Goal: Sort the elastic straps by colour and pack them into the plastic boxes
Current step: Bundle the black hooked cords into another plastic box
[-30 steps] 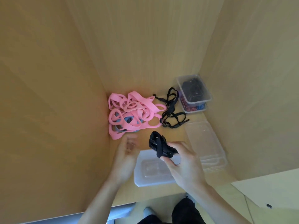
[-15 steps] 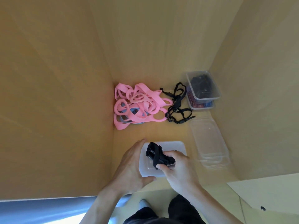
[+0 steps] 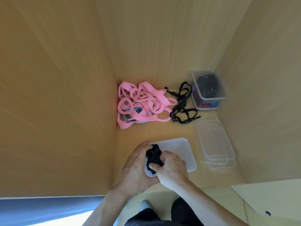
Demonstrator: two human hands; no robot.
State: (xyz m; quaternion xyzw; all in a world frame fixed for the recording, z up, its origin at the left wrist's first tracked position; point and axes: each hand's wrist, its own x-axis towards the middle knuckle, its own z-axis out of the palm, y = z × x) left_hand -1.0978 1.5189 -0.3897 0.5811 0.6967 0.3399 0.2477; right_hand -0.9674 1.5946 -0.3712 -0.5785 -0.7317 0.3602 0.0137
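The black strap bundle (image 3: pixel 154 158) is wadded up at the near-left corner of a frosted plastic box (image 3: pixel 179 149), which sits on the wooden shelf floor (image 3: pixel 162 129) close to the front edge. Both hands are on the bundle. The right hand (image 3: pixel 171 168) grasps it from the right, thumb and curled fingers pinching the fabric. The left hand (image 3: pixel 135 168) closes on it from the left, fingers curled over its top and palm covering the box's corner. Whether the bundle lies fully inside the box cannot be told, as the hands hide the rim there. The rest of the box shows bare and pale. To its right, just beside it, lies a stack of clear empty boxes (image 3: pixel 213 142) against the right wall. Further back on the left, in the corner, is a tangled heap of pink straps (image 3: pixel 143 103) with a blue strap (image 3: pixel 138 110) partly buried under it. Touching the heap's right side are loose black straps (image 3: pixel 182 103) with buckles, spread flat. In the far right corner two clear boxes are stacked: the upper box (image 3: pixel 209 85) holds black straps, and the lower box (image 3: pixel 206 106) shows red and blue ones through its wall. Wooden panels enclose the shelf at left, back and right.
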